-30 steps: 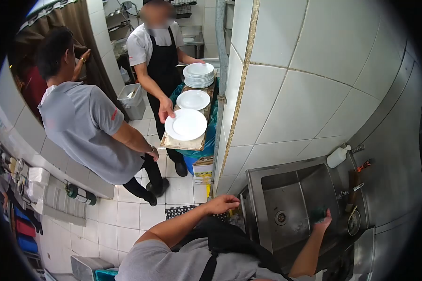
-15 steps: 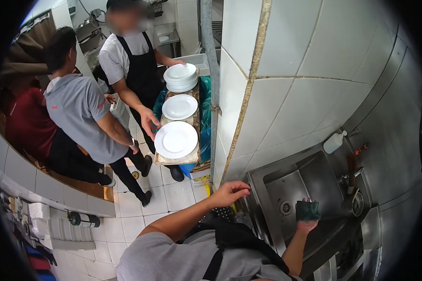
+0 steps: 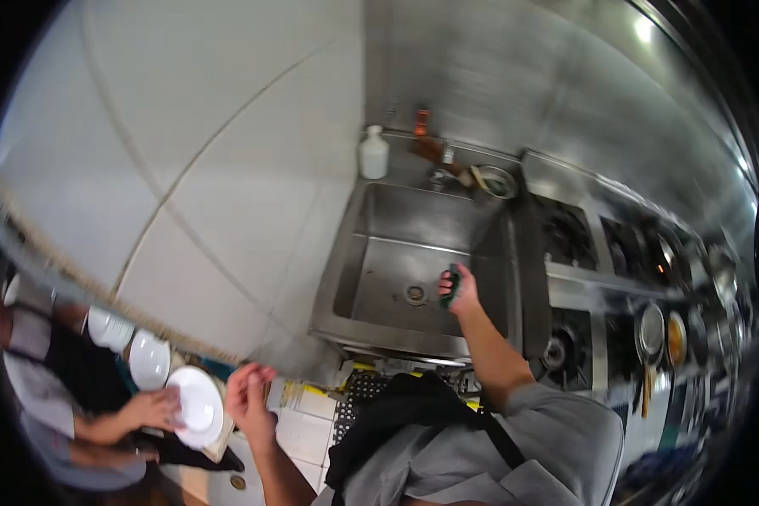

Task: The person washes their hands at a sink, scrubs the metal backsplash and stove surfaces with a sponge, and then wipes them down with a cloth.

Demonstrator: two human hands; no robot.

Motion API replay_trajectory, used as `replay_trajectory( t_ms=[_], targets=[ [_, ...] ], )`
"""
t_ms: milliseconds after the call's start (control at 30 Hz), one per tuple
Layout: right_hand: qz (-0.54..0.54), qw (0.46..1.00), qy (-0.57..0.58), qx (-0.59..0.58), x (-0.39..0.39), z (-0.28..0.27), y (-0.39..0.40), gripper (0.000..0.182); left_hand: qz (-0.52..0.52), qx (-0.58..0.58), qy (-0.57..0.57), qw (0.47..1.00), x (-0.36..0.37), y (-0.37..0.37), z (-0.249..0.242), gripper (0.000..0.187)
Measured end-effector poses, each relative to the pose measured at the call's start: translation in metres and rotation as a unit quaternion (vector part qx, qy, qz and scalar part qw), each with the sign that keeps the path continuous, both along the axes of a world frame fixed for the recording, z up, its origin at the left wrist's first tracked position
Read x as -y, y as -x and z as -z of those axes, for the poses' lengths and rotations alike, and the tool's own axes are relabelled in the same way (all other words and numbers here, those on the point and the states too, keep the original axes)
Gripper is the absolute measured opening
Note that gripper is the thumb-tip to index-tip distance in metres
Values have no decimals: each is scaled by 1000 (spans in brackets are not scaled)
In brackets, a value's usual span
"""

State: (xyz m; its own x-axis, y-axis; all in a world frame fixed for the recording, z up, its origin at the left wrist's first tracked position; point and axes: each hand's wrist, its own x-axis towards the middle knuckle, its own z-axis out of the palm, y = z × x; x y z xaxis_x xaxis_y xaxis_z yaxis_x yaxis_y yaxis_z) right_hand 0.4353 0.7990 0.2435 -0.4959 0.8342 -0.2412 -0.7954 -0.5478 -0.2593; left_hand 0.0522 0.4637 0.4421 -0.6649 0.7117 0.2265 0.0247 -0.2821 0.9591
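Note:
My right hand (image 3: 465,295) is closed round a dark green scouring pad (image 3: 454,285), held over the right side of a steel sink (image 3: 379,327). The sink's drain (image 3: 415,293) shows just to the left of that hand. Away from the sink, my left hand (image 3: 249,396) is raised at lower left, with loosely bent fingers apart and nothing in them. Nearest to it is a white plate (image 3: 198,407) on a narrow board, which a co-worker's hand (image 3: 152,411) touches from the other side.
A white bottle (image 3: 374,154) stands at the sink's back left corner, near the faucet (image 3: 447,156). A round metal bowl (image 3: 496,181) sits at the back right. Gas burners (image 3: 561,341) and pans (image 3: 651,329) line the right. A tiled wall (image 3: 228,169) separates the sink from the plates.
My view has swung right, bringing the burners into sight and the sink to the middle. The scouring pad has turned edge-on in my right hand. The co-worker's hand now touches the near plate.

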Motion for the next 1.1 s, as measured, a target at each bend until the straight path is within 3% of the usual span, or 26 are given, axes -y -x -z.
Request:
replay_trajectory(
  t_ms=[33, 67, 133, 167, 200, 233, 267, 300, 367, 400, 433, 500, 600, 700, 733, 767, 833, 867, 967, 1000, 1100],
  targets=[
    [-51, 996, -37, -57, -6, 23, -11, 37, -1, -17, -21, 1000, 3, 4, 1, 16],
    [-37, 997, -37, -53, -3, 25, -18, 37, 1, -35, -28, 999, 3, 6, -4, 17],
    [46, 983, 33, 175, -5, 34, -24, 42, 0, -51, -29, 998, 7, 8, -16, 17],
    [47, 982, 34, 179, -3, 39, -22, 42, -2, -68, -40, 997, 7, 8, -22, 18],
    [133, 929, 97, 332, -7, 62, -24, 43, -6, -85, -51, 995, 8, 9, -28, 19],
    [215, 842, 156, 470, -9, 84, -27, 44, -5, -81, -53, 995, 10, 10, -34, 19],
    [255, 803, 162, 514, -6, 98, -33, 46, -7, -96, -65, 993, 10, 12, -39, 20],
    [259, 802, 159, 515, 4, 94, -39, 46, -10, -112, -79, 990, 10, 14, -44, 21],
    [81, 864, 147, 475, 19, 75, -55, 53, -36, -155, -117, 980, 9, 15, -51, 23],
    [34, 903, 140, 405, 6, 92, -69, 60, -49, -171, -125, 976, 9, 16, -56, 23],
    [38, 902, 140, 407, 8, 72, -68, 60, -61, -187, -131, 972, 9, 18, -60, 23],
    [85, 975, 54, 200, 5, 23, -62, 64, -83, -225, -141, 960, 6, 20, -71, 25],
    [149, 983, 13, 111, 9, -74, -44, 70, -123, -287, -177, 933, -2, 21, -82, 26],
    [127, 984, 22, 119, -8, -56, -55, 70, -172, -312, -203, 912, -5, 21, -86, 26],
    [116, 976, 99, 156, -9, -53, -54, 71, -175, -313, -205, 911, -7, 21, -90, 26],
    [111, 977, 93, 156, -11, -51, -50, 71, -192, -347, -222, 891, -10, 21, -94, 27],
    [85, 995, 18, 43, -18, -49, -43, 69, -217, -383, -236, 867, -17, 16, -106, 28],
    [80, 995, 56, -28, -29, -51, -42, 67, -259, -400, -216, 852, -22, 12, -113, 28],
    [37, 999, -27, 28, -37, -100, -40, 69, -299, -423, -206, 830, -47, -5, -141, 32],
    [13, 996, 8, 88, -50, -108, -39, 76, -320, -430, -212, 817, -58, -10, -150, 34],
    [-36, 998, -46, -13, -89, -144, -46, 77, -367, -468, -206, 778, -75, -12, -157, 44]
  ],
)
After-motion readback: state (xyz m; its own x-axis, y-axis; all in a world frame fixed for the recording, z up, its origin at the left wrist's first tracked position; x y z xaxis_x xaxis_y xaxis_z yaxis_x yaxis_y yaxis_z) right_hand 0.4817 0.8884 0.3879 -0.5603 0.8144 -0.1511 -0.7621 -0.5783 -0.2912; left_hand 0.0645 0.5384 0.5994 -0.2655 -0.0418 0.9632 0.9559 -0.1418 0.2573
